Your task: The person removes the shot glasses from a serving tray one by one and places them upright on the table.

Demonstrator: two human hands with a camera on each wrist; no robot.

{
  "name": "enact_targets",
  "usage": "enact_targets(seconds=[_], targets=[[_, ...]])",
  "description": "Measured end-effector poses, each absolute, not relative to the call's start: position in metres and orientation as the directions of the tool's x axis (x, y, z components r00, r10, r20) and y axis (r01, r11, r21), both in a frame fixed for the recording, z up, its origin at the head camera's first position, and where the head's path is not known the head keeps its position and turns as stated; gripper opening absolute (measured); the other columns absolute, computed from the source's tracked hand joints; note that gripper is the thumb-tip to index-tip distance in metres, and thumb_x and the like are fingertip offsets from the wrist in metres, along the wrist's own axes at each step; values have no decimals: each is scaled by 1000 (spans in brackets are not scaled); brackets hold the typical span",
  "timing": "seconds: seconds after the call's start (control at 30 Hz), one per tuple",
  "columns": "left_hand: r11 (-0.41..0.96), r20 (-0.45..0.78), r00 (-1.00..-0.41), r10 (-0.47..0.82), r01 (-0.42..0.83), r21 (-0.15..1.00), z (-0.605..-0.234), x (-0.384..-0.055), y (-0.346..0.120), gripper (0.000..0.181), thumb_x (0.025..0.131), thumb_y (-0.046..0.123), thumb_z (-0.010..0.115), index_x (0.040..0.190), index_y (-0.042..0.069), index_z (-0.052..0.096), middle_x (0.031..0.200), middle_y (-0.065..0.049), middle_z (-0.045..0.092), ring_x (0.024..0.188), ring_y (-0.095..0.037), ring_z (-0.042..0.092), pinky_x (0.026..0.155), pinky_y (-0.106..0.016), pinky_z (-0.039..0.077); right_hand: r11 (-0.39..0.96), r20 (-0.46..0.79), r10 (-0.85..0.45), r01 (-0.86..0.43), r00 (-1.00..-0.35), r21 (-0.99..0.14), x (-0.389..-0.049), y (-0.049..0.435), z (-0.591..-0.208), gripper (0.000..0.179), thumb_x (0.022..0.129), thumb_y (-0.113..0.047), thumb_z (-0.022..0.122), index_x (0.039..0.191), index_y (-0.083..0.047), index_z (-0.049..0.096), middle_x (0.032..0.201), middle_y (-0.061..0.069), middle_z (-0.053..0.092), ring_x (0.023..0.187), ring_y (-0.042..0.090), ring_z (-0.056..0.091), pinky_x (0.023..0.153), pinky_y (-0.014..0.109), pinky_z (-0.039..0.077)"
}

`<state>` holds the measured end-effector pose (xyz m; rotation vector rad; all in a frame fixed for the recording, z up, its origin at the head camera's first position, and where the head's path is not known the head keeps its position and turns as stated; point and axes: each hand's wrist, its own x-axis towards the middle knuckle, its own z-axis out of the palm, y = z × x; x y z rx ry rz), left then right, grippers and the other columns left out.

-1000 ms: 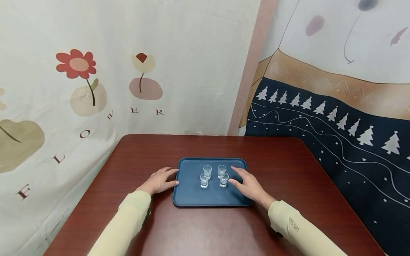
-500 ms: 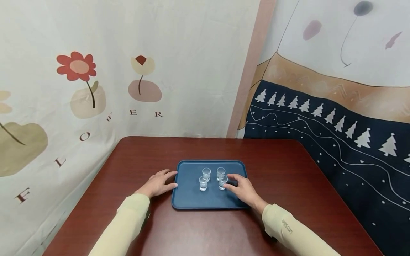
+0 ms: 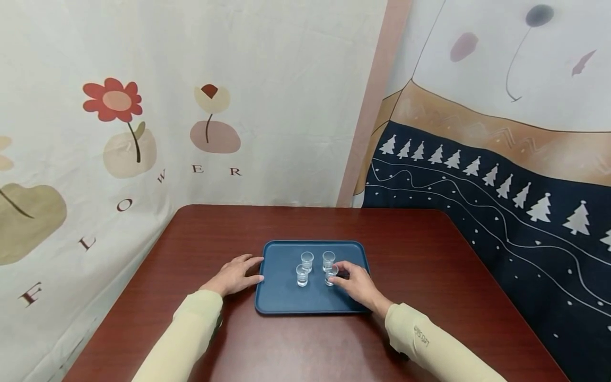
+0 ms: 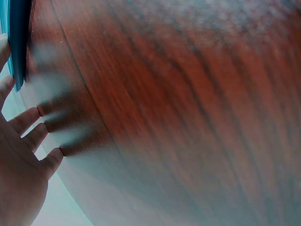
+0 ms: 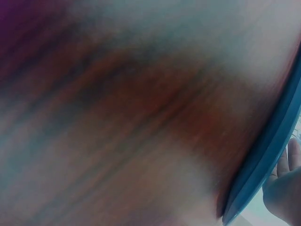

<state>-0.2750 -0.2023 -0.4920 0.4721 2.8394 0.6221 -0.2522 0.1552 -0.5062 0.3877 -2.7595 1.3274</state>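
A blue rectangular tray (image 3: 286,302) lies on the table and bears several small clear shot glasses in two rows. At the near right one, the shot glass (image 3: 329,277), my right hand (image 3: 359,285) pinches the side between thumb and forefinger. Just behind it stands another shot glass (image 3: 328,259). On the left are a near shot glass (image 3: 302,276) and a far shot glass (image 3: 307,260). My left hand (image 3: 234,276) touches the tray's left edge with fingers spread and fairly straight. In the left wrist view, fingertips (image 4: 30,115) rest against the table and tray side.
The reddish-brown wooden table (image 3: 229,228) extends around the tray on all sides. Behind it hangs a pale curtain (image 3: 286,106) printed with flowers and letters. A dark blue cloth (image 3: 477,212) with white trees hangs at the right.
My right hand has moved left and in from the tray's right side, closing its thumb and forefinger on the near right shot glass. The left hand stays at the tray's edge.
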Motion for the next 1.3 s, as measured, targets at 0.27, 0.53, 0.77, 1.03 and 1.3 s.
enact_targets(seconds=[0.27,0.53,0.77,1.03,1.3], targets=[[859,-129,-928,350,263,440,-488,-273,-203,64,97,43,62,151,13,43,153,-27,33,141,-47,26,110,-67,21,579,162,-170,-232,-972,-782,-250,157,-499,25,85,-21,80,107,-12,72,99,-2,70,91,14,67,78,31,54],[865,-144,-933,329,236,443,-490,-272,-201,65,96,44,63,151,15,44,153,-26,32,141,-47,28,108,-67,25,542,163,-145,-216,-976,-812,-248,170,-491,25,85,-22,80,107,-13,72,100,-3,71,90,13,68,77,29,54],[867,-152,-936,318,222,446,-490,-272,-199,66,95,45,64,150,15,44,153,-26,33,140,-48,28,107,-68,26,533,206,-108,-231,-973,-814,-253,180,-486,26,85,-19,80,107,-7,72,101,4,72,89,19,70,76,34,56],[865,-144,-937,317,223,450,-491,-272,-199,66,95,45,64,151,16,44,153,-25,33,140,-48,28,107,-68,25,560,216,-55,-209,-975,-802,-260,191,-478,30,86,-19,79,112,-7,71,102,5,72,91,21,68,77,37,56],[867,-144,-940,309,216,449,-490,-269,-200,65,95,45,64,150,16,45,153,-25,33,140,-48,28,107,-68,26,565,178,-5,-150,-984,-811,-265,201,-475,32,88,-21,78,116,-8,69,103,6,71,94,22,67,80,38,57]])
